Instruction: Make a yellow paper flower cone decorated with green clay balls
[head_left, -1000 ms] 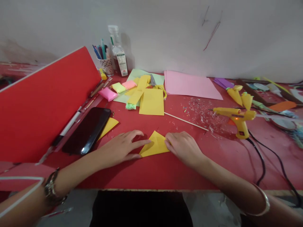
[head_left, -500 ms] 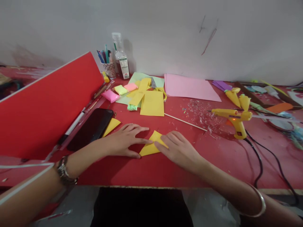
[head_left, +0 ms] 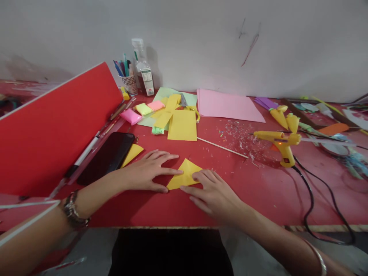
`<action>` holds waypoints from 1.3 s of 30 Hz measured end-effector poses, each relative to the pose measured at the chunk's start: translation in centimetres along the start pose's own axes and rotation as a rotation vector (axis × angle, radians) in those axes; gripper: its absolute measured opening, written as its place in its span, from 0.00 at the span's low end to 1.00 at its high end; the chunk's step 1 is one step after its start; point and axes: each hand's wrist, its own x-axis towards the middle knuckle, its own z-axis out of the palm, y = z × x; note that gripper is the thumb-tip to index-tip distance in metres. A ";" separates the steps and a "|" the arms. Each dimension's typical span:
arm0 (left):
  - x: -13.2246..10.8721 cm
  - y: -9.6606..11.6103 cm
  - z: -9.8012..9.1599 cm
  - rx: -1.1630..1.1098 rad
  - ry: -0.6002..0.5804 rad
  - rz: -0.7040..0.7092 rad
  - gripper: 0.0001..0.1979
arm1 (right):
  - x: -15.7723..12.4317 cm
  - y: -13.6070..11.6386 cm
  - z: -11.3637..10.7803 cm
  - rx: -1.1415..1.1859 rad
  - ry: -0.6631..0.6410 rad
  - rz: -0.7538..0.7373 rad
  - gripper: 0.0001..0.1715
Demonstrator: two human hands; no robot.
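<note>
A folded yellow paper triangle (head_left: 184, 174) lies on the red table (head_left: 253, 191) in front of me. My left hand (head_left: 146, 170) rests flat on the table, fingers spread, with its fingertips pressing the paper's left edge. My right hand (head_left: 211, 191) lies flat with stretched fingers over the paper's lower right part. Neither hand grips anything.
A yellow glue gun (head_left: 280, 142) with a black cord stands at the right. A black phone (head_left: 105, 157) and a tilted red board (head_left: 51, 126) are at the left. Yellow sheets (head_left: 181, 123), pink paper (head_left: 227, 105), a pen cup (head_left: 128, 81), a bottle (head_left: 143, 69) and a wooden stick (head_left: 222, 147) lie behind.
My right hand has slid left and toward me across the yellow paper, covering more of it. The left hand stays put at the paper's left edge.
</note>
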 end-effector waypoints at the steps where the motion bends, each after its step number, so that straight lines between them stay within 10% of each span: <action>1: 0.0 0.0 0.0 -0.003 -0.003 -0.002 0.26 | -0.4 0.3 -0.1 0.014 0.011 0.036 0.15; 16: -0.1 0.1 -0.3 -0.066 -0.086 -0.045 0.25 | -5.6 3.7 -1.3 -0.005 0.092 0.333 0.18; 25: 0.0 1.0 -0.3 -0.108 -0.040 -0.122 0.37 | -3.8 3.7 -1.8 0.226 0.077 0.306 0.20; 39: 3.1 3.3 0.2 -0.310 0.439 -0.062 0.15 | 2.7 4.2 -2.4 0.543 0.144 0.210 0.05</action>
